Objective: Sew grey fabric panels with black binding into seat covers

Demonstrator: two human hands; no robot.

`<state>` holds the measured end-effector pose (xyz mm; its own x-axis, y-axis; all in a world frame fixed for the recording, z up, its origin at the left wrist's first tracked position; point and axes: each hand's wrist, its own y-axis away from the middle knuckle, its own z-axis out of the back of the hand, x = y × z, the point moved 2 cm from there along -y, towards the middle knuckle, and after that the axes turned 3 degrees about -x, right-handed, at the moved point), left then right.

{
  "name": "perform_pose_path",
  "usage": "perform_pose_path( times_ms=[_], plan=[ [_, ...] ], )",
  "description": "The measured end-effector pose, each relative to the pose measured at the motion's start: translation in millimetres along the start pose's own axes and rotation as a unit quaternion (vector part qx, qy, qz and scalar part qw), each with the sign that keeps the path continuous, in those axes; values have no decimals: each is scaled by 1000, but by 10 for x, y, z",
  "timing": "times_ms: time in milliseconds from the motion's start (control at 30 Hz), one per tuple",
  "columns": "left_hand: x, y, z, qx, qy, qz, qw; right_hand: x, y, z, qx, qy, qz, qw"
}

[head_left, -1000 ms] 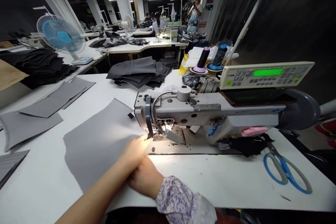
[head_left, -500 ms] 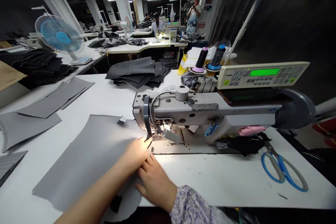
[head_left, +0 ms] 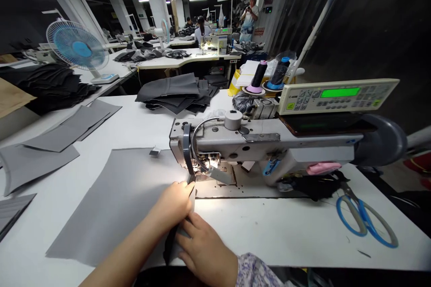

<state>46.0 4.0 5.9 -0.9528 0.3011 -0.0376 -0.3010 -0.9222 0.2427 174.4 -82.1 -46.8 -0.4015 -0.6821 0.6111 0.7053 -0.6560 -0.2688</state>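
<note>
A large grey fabric panel (head_left: 114,206) lies flat on the white sewing table (head_left: 269,233), its right edge reaching the lit needle area of the industrial sewing machine (head_left: 235,143). My left hand (head_left: 173,204) rests on the panel beside the presser foot, fingers gripping its edge. Lower down, my right hand (head_left: 205,246) pinches a raised, folded part of the fabric with a darker layer (head_left: 171,245) under it. A small dark tag (head_left: 155,152) sits at the panel's far edge.
Blue-handled scissors (head_left: 365,219) and black scraps (head_left: 313,186) lie right of the machine. Thread cones (head_left: 259,76) stand behind it. Grey panels (head_left: 50,157) lie at the left, a dark stack (head_left: 175,94) lies beyond, and people stand further back.
My right hand has moved down toward the table's front edge, lifting a folded fabric edge. The panel has swung flatter and squarer on the table, and my left hand stays near the presser foot.
</note>
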Motion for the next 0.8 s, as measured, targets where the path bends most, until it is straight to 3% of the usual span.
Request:
perform_pose_path(
  times_ms=[367, 600, 700, 800],
  plan=[
    [-76, -81, 101, 30, 31, 64, 997, -144, -200, -21, -56, 46, 3, 997],
    [-60, -154, 99, -5, 54, 89, 995, -231, -324, -46, -90, 67, 8, 994],
    [-8, -176, 49, -14, 61, 78, 995, -236, -378, -162, -99, 86, 4, 991],
    [29, -217, 9, -16, 69, 68, 995, -150, -478, -420, -67, 89, 51, 992]
  ],
)
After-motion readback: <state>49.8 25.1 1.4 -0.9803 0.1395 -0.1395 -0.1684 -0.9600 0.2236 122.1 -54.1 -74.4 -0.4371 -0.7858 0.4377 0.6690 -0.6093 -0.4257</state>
